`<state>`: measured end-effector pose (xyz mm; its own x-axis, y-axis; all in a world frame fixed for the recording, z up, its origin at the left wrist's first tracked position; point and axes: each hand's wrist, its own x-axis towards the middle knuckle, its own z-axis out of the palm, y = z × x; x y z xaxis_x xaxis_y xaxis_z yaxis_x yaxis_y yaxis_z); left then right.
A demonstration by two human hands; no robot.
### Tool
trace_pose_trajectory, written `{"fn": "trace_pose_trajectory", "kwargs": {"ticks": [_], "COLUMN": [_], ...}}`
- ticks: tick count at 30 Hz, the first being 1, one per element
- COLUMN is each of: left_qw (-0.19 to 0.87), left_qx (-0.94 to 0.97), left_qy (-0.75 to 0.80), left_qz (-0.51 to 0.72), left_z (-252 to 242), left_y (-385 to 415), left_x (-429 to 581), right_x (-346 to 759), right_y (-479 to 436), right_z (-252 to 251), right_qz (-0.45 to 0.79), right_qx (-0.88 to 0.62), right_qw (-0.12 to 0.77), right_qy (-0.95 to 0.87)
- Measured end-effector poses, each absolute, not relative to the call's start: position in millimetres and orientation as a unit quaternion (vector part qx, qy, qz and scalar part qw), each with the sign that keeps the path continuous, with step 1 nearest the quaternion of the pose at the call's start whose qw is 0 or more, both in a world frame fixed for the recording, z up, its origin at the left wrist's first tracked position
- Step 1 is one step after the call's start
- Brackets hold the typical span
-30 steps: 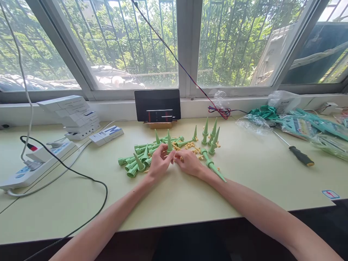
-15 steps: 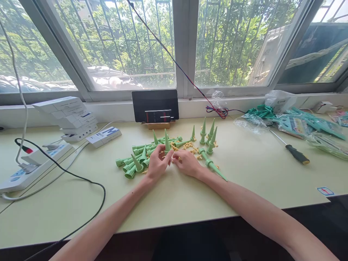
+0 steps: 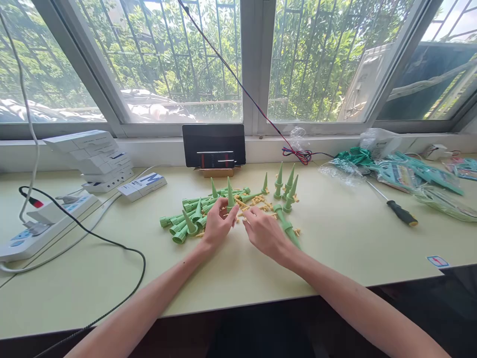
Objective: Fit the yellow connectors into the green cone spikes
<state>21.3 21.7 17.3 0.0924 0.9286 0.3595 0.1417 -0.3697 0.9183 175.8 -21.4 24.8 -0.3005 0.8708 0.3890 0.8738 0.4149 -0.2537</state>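
My left hand (image 3: pixel 217 222) is closed around the base of a green spike (image 3: pixel 230 193) that points upward. My right hand (image 3: pixel 264 231) is just to its right, fingers curled over the small yellow pieces (image 3: pixel 257 200); whether anything is between its fingertips is too small to tell. Left of my left hand lies a pile of green tubes and cones (image 3: pixel 180 235). Several green spikes (image 3: pixel 278 183) stand upright behind my right hand. Another green spike (image 3: pixel 287 226) lies beside that hand, its tip hidden by the wrist.
A black tablet (image 3: pixel 194 144) leans by the window. White boxes (image 3: pixel 100 154) and a power strip (image 3: pixel 52 226) are at the left, with a black cable (image 3: pixel 122 247). A screwdriver (image 3: pixel 401 213) and plastic-wrapped green items (image 3: pixel 428 171) lie at the right.
My right hand has moved slightly right and down, away from my left hand. My left hand still holds the green spike. The view has shifted a little.
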Motion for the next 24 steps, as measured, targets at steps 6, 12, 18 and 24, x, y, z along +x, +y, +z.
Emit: {"fn": "trace_pose_trajectory", "kwargs": {"ticks": [6,12,18,24], "left_qw": [0.392,0.394,0.387,0.387], "left_qx": [0.631,0.635,0.638,0.636], "left_qy": [0.416,0.409,0.412,0.410], "left_qz": [0.525,0.523,0.524,0.526], "left_z": [15,12,12,12], "left_y": [22,24,24,25], "left_x": [22,22,22,22], "right_x": [216,241,241,242], "right_y": [-42,-54,-53,-50], "right_z": [38,37,29,31], "right_qz": [-0.037,-0.032,-0.001,0.007], "right_qx": [-0.675,-0.748,-0.741,-0.734], "right_qw": [0.155,0.029,0.019,0.002], "right_qy": [-0.720,-0.663,-0.672,-0.679]}}
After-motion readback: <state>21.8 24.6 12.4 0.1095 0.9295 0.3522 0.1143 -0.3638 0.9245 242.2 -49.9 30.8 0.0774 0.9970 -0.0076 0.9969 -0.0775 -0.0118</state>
